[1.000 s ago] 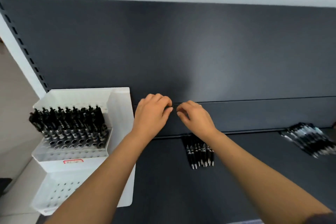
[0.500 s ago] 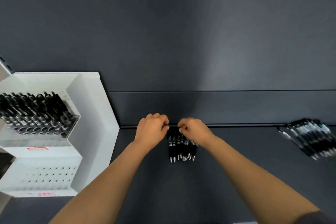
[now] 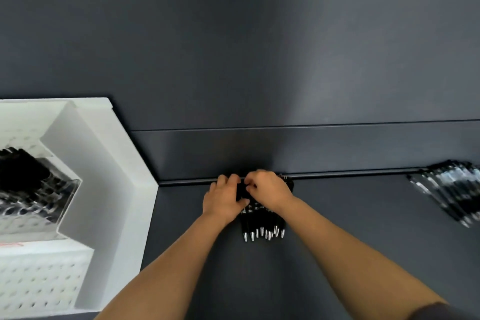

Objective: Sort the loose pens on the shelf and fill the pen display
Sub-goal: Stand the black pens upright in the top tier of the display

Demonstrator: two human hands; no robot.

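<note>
A bundle of several black pens (image 3: 262, 226) with silver tips lies on the dark shelf (image 3: 337, 228), tips pointing toward me, its far end against the back wall. My left hand (image 3: 223, 200) grips the bundle's left side, thumb across the pens. My right hand (image 3: 268, 191) curls over the top of the bundle from the right and hides its upper half. The white pen display (image 3: 104, 176) stands at the left, with black pens (image 3: 28, 184) filling its upper tier and an empty perforated lower tier (image 3: 39, 283).
A second loose pile of black and clear pens (image 3: 452, 189) lies at the right edge of the shelf, blurred. The dark back panel (image 3: 259, 60) rises behind the shelf. A red label (image 3: 10, 244) marks the display's front.
Both hands dropped from the back ledge onto the pen bundle and closed round it. The view tilted down and shifted right, so the display slid toward the left edge.
</note>
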